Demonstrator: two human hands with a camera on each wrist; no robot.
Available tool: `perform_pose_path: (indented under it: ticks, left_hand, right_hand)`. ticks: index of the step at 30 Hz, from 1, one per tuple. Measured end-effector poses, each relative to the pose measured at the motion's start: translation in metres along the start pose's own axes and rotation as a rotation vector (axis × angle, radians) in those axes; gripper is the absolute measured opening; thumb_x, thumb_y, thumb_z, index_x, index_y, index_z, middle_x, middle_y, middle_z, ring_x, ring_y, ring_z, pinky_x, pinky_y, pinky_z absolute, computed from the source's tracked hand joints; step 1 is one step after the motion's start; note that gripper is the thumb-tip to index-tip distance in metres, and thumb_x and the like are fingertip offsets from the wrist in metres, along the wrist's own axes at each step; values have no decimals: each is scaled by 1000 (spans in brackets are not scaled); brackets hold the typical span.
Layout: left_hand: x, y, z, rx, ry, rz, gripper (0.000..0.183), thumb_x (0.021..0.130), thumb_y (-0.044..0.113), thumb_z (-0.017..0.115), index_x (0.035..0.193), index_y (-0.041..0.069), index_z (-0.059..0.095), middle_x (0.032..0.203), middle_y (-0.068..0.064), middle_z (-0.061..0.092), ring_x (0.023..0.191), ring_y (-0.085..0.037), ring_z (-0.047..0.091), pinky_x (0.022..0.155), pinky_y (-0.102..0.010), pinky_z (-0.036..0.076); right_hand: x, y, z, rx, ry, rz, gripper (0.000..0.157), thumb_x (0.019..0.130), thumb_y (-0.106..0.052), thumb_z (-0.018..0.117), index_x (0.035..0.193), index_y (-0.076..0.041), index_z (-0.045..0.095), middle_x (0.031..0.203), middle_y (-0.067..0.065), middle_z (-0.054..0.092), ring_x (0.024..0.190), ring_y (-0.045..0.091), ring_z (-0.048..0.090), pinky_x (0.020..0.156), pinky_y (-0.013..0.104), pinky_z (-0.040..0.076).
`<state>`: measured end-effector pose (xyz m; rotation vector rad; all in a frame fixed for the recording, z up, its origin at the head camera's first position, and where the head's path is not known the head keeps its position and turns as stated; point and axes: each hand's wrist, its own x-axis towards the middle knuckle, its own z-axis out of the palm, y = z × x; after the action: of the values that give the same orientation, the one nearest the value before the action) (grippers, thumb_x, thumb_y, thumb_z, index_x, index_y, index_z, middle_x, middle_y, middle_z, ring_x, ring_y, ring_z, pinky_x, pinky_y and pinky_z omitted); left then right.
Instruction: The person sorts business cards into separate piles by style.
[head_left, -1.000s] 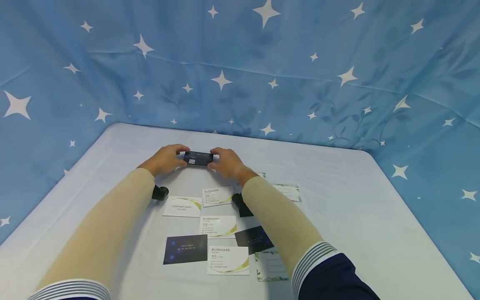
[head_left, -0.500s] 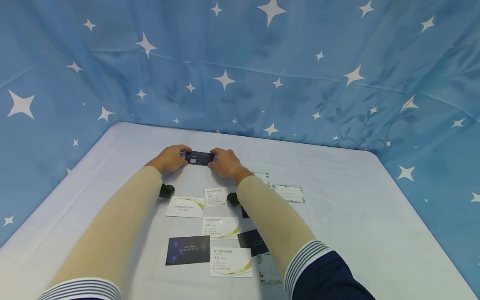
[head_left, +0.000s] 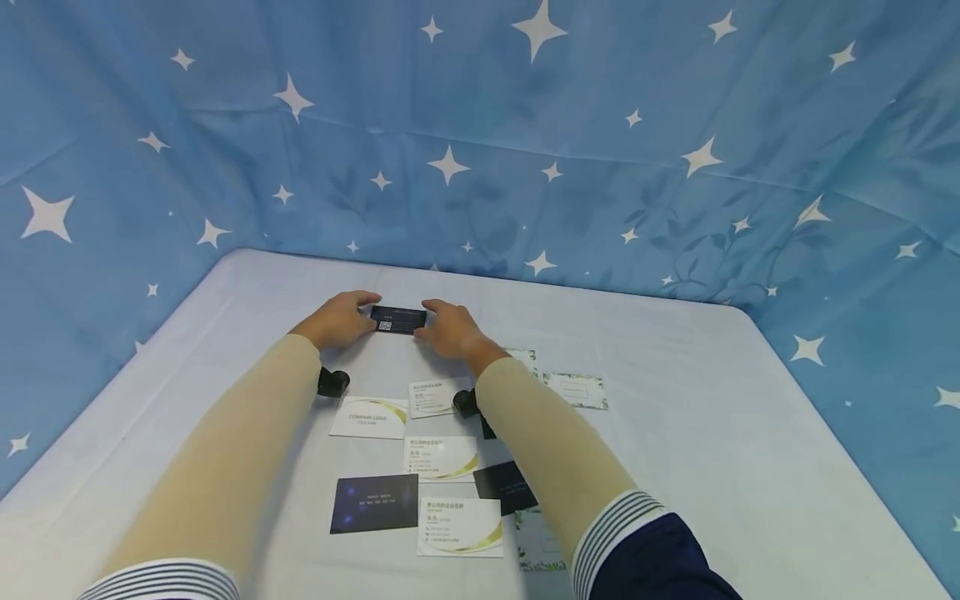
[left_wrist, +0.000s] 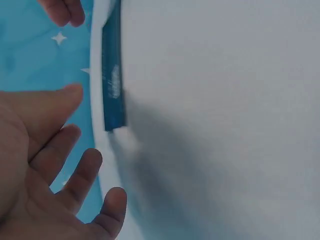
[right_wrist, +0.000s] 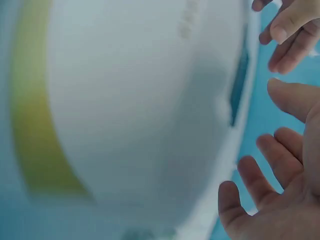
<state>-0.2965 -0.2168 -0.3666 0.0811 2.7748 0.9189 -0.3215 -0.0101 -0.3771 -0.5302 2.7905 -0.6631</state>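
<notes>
At the back of the white table lies a black business card (head_left: 399, 321) with a QR code and small print. My left hand (head_left: 339, 320) is at its left end, thumb and fingers parted around the corners. My right hand (head_left: 452, 328) mirrors this at the right end. In the left wrist view, the left hand (left_wrist: 55, 160) has spread fingers beside the card (left_wrist: 113, 82), seen obliquely and bluish. The right wrist view has the right hand (right_wrist: 280, 170) with relaxed, separated fingers next to the card (right_wrist: 239, 87). Neither hand has its fingers closed round anything.
Nearer on the table lie several white-and-gold business cards (head_left: 460, 527), a dark blue card (head_left: 374, 503), another dark card (head_left: 504, 487) partly under the right forearm, and leaf-bordered cards (head_left: 576, 390). Black wrist cameras (head_left: 333, 383) hang below the wrists. A blue starry curtain (head_left: 480, 167) stands behind.
The fingertips have eased slightly off the black card's ends, and the card stays near the same spot. The head view has shifted a little.
</notes>
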Motion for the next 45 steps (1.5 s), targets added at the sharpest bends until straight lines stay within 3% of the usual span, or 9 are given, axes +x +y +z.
perform_pose_path:
  ticks: [4, 8, 15, 19, 23, 28, 33, 37, 45]
  left_hand:
    - [-3, 10, -3, -87, -6, 24, 59, 100, 21, 61, 153, 7, 40, 156, -18, 36, 141, -39, 33, 111, -57, 28]
    - [-13, 34, 6, -112, -30, 102, 61, 97, 23, 67, 151, 9, 44, 154, -15, 41, 141, -37, 34, 111, -56, 28]
    - [-41, 82, 44, 32, -150, 304, 56, 93, 26, 73, 145, 12, 55, 148, -8, 50, 141, -31, 38, 110, -54, 30]
    - [-55, 102, 63, 101, -189, 348, 54, 91, 30, 76, 140, 17, 60, 142, -4, 57, 138, -30, 41, 108, -57, 27]
    - [-62, 114, 79, 135, -178, 343, 54, 87, 35, 80, 137, 20, 64, 136, 0, 61, 133, -28, 45, 97, -58, 27]
    - [-63, 123, 96, 204, -181, 297, 56, 82, 34, 84, 134, 22, 66, 131, 2, 64, 126, -24, 49, 92, -55, 27]
    - [-64, 131, 110, 263, -203, 314, 56, 78, 34, 86, 128, 18, 68, 120, 2, 68, 111, -21, 52, 88, -54, 27]
    - [-66, 134, 113, 269, -199, 322, 54, 76, 32, 88, 124, 17, 70, 112, 4, 69, 103, -19, 51, 87, -53, 27]
    - [-71, 136, 115, 286, -159, 336, 52, 76, 33, 88, 123, 16, 70, 112, 4, 69, 104, -19, 51, 87, -53, 27]
  right_hand:
    - [-15, 8, -17, 120, -3, -65, 59, 99, -33, 64, 152, -17, 44, 153, 2, 45, 139, 23, 42, 110, 40, 35]
    - [-39, 25, -41, 132, -10, -146, 58, 96, -32, 68, 149, -15, 49, 149, 2, 50, 132, 23, 48, 106, 42, 40]
    - [-104, 73, -71, 77, -48, -214, 62, 93, -30, 74, 147, -13, 51, 145, 4, 53, 131, 27, 48, 103, 49, 41]
    - [-136, 93, -73, 16, -78, -232, 62, 90, -30, 77, 144, -10, 55, 140, 8, 57, 128, 31, 51, 102, 53, 41]
    - [-157, 109, -68, -35, -77, -229, 60, 88, -29, 79, 140, -8, 58, 133, 11, 60, 122, 32, 54, 99, 52, 43]
    - [-165, 115, -56, -159, -82, -203, 64, 85, -34, 80, 140, -10, 59, 131, 8, 62, 118, 28, 53, 97, 49, 44]
    - [-166, 113, -47, -223, -93, -185, 68, 83, -39, 82, 140, -13, 59, 131, 7, 62, 117, 27, 53, 97, 47, 44]
    - [-166, 110, -46, -241, -91, -194, 65, 82, -39, 83, 138, -12, 61, 130, 5, 63, 118, 26, 53, 98, 47, 42]
    - [-164, 110, -48, -275, -85, -231, 58, 85, -37, 81, 135, -11, 64, 126, 5, 65, 118, 27, 53, 98, 49, 41]
